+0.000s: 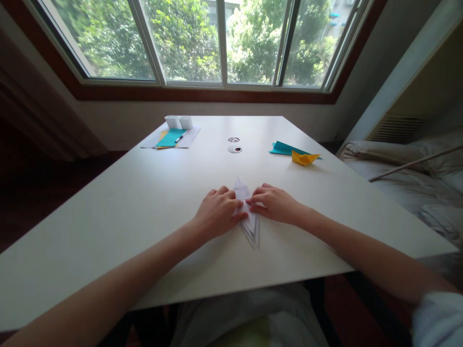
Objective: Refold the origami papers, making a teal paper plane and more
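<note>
A white folded paper (pixel 249 222) lies on the table in front of me, diamond-shaped, with one point facing away and layered points facing me. My left hand (pixel 221 212) grips its left edge, with the fingers curled and the thumb on the paper. From the other side my right hand (pixel 269 202) pinches the right edge near the middle fold. The fingertips of both hands almost meet across the paper, and they hide part of its middle.
Toward the right stand a yellow paper boat (pixel 304 158) and a teal folded paper (pixel 284 148). At the far left, teal sheets (pixel 170 138), a pen (pixel 180 138) and white containers (pixel 178 122) sit together. Two round discs (pixel 235 149) lie mid-table. The white table (pixel 119 207) ends close to my body.
</note>
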`<state>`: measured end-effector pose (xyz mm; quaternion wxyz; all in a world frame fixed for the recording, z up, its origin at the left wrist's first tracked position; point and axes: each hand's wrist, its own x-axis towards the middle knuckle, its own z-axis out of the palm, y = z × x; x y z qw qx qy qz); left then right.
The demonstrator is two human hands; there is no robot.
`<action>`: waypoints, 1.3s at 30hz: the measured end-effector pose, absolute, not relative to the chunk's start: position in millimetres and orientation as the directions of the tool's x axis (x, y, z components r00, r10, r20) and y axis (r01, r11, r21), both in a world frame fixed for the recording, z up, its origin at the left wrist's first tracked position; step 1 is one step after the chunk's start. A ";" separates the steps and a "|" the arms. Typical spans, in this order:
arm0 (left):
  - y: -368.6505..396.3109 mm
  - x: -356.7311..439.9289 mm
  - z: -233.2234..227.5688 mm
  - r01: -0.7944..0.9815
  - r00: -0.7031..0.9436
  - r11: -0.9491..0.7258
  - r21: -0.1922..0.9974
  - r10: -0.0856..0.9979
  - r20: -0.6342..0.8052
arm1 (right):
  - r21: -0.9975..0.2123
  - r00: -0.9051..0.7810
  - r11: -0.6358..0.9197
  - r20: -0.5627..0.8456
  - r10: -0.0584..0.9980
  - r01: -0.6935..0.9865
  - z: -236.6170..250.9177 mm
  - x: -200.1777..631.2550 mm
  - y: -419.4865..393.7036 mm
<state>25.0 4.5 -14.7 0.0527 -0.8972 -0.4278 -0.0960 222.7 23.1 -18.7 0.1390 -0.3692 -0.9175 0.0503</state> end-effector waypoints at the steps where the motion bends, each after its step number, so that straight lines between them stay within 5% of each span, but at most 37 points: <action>1: 3.7 25.7 -14.6 0.781 0.611 -0.624 -0.013 0.762 0.215 | -0.200 -0.683 0.716 0.216 0.698 0.669 -19.3 222.9 23.2; 11: 23.8 19.7 -26.5 0.907 0.373 -0.408 0.109 0.895 0.247 | -0.296 -0.613 0.657 0.236 0.754 0.693 -30.9 220.3 27.4; 18: 26.7 23.5 -35.1 0.830 0.343 -0.394 0.394 0.919 0.197 | -0.314 -0.552 0.615 0.273 0.788 0.723 -35.6 215.3 27.4; 25: 26.2 24.3 -29.7 0.771 0.334 -0.384 0.509 0.923 0.192 | -0.355 -0.555 0.615 0.265 0.788 0.704 -35.7 216.1 28.7; 32: 28.7 23.6 -26.4 0.470 0.319 -0.227 0.853 0.945 0.076 | -0.429 -0.507 0.572 0.267 0.820 0.699 -34.9 214.4 25.9; 39: 22.0 23.8 -16.8 0.065 0.284 -0.029 0.998 0.959 0.009 | -0.720 -0.375 0.363 0.153 0.914 0.591 -32.7 214.8 28.2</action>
